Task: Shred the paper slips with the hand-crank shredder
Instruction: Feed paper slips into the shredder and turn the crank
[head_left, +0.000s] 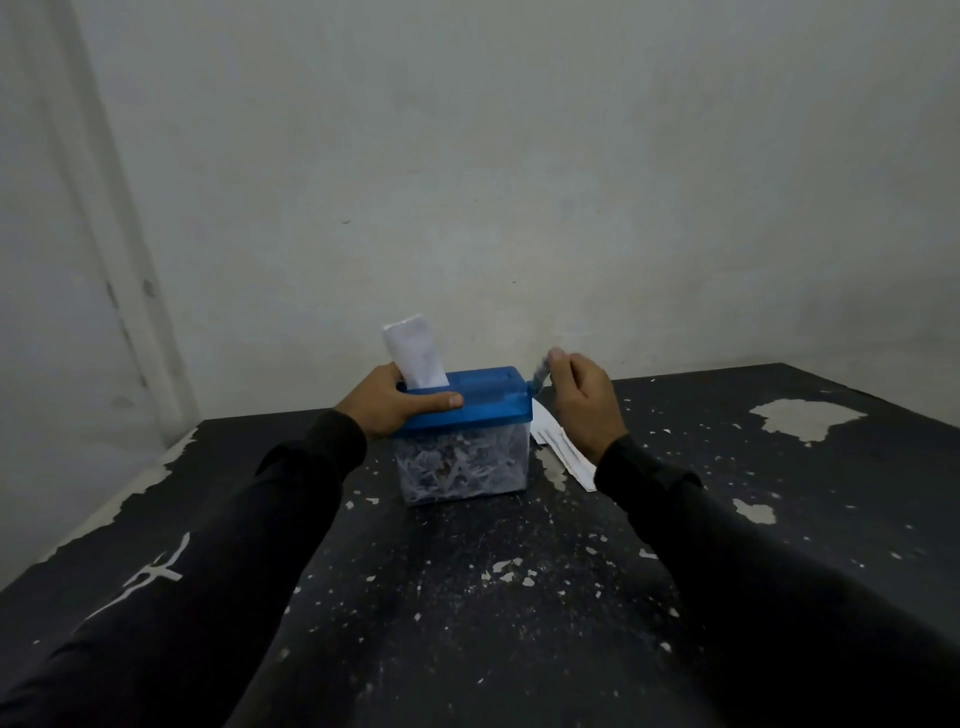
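A small hand-crank shredder (483, 402) with a blue lid stands on the black table. Its clear bin (462, 470) is packed with white paper shreds. A white paper slip (415, 353) sticks upright out of the slot in the lid. My left hand (392, 402) grips the left end of the lid, thumb along its front edge. My right hand (584, 402) pinches the crank handle (541, 376) at the shredder's right side; the handle is blurred. More white slips (563, 449) lie on the table to the right of the bin, partly under my right wrist.
The worn black table (519, 597) has chipped paint and pale specks. Its left edge runs along a white wall, and the back edge meets the wall behind the shredder. A large bare patch (805, 418) shows at the right.
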